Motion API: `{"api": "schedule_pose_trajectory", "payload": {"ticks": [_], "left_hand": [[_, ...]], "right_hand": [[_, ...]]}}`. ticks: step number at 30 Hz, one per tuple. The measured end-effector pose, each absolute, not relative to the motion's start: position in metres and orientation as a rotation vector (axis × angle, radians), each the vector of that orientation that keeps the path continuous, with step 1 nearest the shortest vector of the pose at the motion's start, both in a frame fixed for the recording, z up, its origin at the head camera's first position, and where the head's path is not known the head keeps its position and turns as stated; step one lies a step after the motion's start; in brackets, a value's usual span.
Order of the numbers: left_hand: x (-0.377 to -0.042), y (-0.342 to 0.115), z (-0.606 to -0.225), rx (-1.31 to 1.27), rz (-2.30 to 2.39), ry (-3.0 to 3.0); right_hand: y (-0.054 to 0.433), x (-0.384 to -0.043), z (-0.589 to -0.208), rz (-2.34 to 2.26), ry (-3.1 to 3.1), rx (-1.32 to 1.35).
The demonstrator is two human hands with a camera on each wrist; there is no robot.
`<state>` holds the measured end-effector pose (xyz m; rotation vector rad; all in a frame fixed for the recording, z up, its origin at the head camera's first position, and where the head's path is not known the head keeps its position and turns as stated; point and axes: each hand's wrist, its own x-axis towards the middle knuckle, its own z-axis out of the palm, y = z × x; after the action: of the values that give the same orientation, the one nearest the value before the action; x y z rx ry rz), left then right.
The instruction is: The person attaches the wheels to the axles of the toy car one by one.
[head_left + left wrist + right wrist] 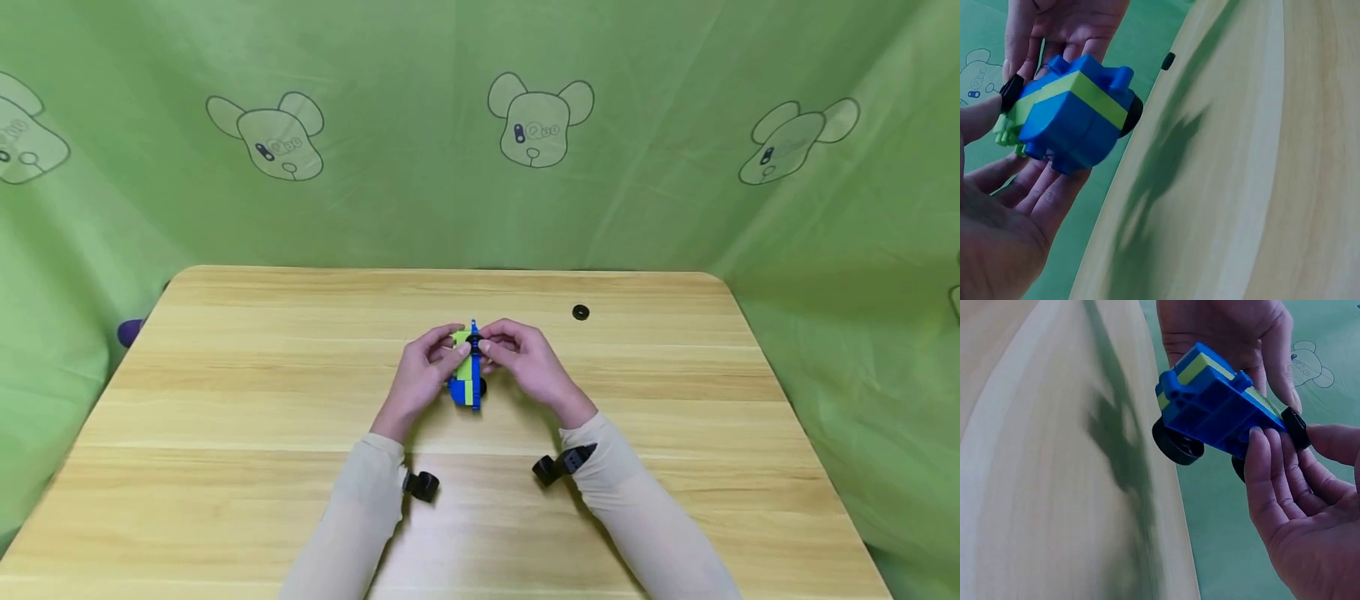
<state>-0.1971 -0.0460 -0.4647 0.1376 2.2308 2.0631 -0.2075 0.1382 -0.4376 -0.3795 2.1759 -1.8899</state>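
Note:
Held above the table between both hands is a blue and lime-green toy car (464, 368), built of bricks and tilted on its side. My left hand (422, 372) grips the car's body from the left. Opposite it, my right hand (531, 360) pinches a black wheel (1295, 428) against the car, with its fingers along the blue underside. The left thumb also touches this wheel. In the right wrist view, one black wheel (1177, 444) sits at the car's near end, and another shows partly behind the right fingers. Whether the pinched wheel is seated on its axle cannot be seen.
A loose black wheel (581, 312) lies on the wooden table (660, 358), farther back and to the right of the hands. Green cloth (412, 208) hangs behind and beside the table. A small purple object (130, 332) shows past the left table edge.

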Motion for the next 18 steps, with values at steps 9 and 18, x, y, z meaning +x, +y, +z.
{"api": "schedule_pose_trajectory", "payload": {"ticks": [9, 18], "left_hand": [[-0.1978, -0.0494, -0.4675, 0.222, 2.03, 2.19], [-0.193, -0.0526, -0.4634, 0.216, 2.063, 2.114]], "right_hand": [[0.1405, -0.2067, -0.4364, -1.986, 2.074, -0.32], [0.1406, -0.2079, -0.4345, -2.035, 2.054, -0.3]]}}
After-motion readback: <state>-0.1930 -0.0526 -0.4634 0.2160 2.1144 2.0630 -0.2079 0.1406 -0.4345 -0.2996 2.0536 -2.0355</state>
